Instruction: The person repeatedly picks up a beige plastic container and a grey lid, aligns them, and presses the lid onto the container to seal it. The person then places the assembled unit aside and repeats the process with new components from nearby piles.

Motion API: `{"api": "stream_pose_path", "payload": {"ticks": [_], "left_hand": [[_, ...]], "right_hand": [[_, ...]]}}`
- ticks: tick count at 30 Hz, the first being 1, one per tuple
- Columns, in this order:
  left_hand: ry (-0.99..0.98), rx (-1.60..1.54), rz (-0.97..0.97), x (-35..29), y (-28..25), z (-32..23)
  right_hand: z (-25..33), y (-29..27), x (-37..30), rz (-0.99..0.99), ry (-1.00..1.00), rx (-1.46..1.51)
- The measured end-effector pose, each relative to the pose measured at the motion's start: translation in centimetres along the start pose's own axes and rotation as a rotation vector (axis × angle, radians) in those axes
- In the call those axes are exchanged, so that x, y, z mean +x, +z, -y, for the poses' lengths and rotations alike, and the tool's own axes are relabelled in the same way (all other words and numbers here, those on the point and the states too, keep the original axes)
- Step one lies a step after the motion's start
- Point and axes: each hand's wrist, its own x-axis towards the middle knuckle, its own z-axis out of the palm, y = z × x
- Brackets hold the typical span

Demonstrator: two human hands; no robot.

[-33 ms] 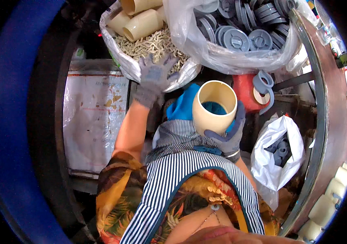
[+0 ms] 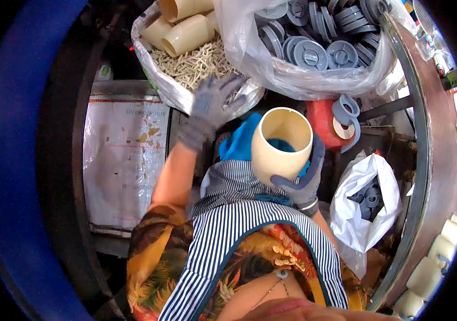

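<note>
My right hand (image 2: 304,184), in a grey glove, is wrapped round a cream plastic cylinder (image 2: 277,166) from its right side. The cylinder's wide mouth faces up, and something blue shows inside it. Whether it has a bottom I cannot tell. My left hand (image 2: 211,104), also gloved, has its fingers stretched out at the near rim of a white woven sack (image 2: 167,91). That hand is a little blurred, and I see nothing held in it. Short beige rod-like pieces (image 2: 193,67) fill the sack, with several more cream cylinders (image 2: 188,36) lying on top.
Grey round lids (image 2: 311,53) fill a clear plastic bag at the back. A red object (image 2: 322,120) and a grey tape dispenser (image 2: 347,115) stand right of the cylinder. Grey parts lie in a white bag (image 2: 365,227). A wrapped carton (image 2: 124,160) sits left.
My left hand has drawn back slightly from the beige pieces, its fingers swinging right. The cylinder in my right hand has tipped a little.
</note>
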Motion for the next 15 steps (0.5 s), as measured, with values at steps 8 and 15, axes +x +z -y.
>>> {"api": "stream_pose_path", "payload": {"ticks": [8,15], "left_hand": [[-0.119,-1.492,0.433,-3.5,5.3,-4.4],[0.258,-0.966,0.200,-3.1,8.4,-4.8]], "right_hand": [[-5.0,-9.5,4.1,-0.504,0.067,-0.349],[-14.0,-16.0,7.2,-0.507,0.185,-0.795]]}}
